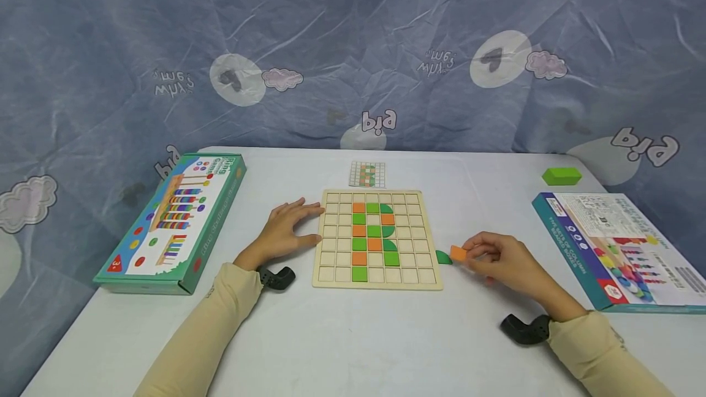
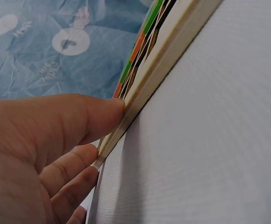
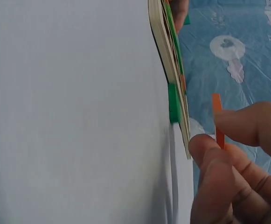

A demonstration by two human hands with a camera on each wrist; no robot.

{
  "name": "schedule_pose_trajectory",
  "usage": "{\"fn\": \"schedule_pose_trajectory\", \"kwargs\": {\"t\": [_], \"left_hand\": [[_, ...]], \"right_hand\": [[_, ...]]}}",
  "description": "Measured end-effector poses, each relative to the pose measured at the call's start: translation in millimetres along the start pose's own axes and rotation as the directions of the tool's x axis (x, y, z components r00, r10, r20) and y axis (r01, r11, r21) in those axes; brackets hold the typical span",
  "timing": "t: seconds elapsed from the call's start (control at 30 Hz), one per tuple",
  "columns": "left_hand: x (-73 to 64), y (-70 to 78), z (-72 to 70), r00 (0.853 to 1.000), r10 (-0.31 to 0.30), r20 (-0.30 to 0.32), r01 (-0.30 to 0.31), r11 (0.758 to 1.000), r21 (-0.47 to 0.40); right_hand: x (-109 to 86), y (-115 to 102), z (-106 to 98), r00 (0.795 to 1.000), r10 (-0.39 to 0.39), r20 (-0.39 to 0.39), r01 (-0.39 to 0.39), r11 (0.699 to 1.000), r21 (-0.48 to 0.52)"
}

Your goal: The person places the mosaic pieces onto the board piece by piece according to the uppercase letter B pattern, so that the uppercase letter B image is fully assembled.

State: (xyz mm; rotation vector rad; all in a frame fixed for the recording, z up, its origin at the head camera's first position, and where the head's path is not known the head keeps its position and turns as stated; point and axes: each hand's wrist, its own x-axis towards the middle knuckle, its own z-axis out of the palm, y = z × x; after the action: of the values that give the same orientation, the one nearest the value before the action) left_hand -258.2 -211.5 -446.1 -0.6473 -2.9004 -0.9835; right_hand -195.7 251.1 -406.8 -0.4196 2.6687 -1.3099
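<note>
A wooden grid board (image 1: 410,274) lies in the middle of the table. Orange and green square tiles fill several of its cells, along with green rounded pieces (image 1: 388,245). My left hand (image 1: 282,228) is at the board's left edge, fingers extended; in the left wrist view its thumb (image 2: 105,116) touches the board's side. Beyond the right edge, my right hand (image 1: 504,262) pinches an orange square tile (image 1: 458,253) between thumb and fingers. The right wrist view shows this tile (image 3: 217,102) edge-on. Beside the board, near that tile, lies a loose green rounded piece (image 1: 443,257).
Behind the board lies a small pattern card (image 1: 368,174) with a coloured grid. A green game box (image 1: 182,219) stands at left, a teal-edged box (image 1: 623,250) at right. Behind the right box sits a green block (image 1: 561,176). A blue printed cloth (image 1: 353,48) hangs behind the table.
</note>
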Motion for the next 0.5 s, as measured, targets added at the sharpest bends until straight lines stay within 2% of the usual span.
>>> {"fn": "schedule_pose_trajectory", "kwargs": {"t": [0.2,0.5], "left_hand": [[0.2,-0.3,0.5,1.0,0.001,-0.001,-0.001,1.0,-0.003],[0.1,-0.4,0.3,1.0,0.004,-0.003,-0.004,1.0,-0.002]], "right_hand": [[2.9,-10,11,0.998,-0.006,0.058,0.002,0.998,0.059],[8.4,-25,28,0.986,-0.082,0.146,0.066,0.991,0.112]]}}
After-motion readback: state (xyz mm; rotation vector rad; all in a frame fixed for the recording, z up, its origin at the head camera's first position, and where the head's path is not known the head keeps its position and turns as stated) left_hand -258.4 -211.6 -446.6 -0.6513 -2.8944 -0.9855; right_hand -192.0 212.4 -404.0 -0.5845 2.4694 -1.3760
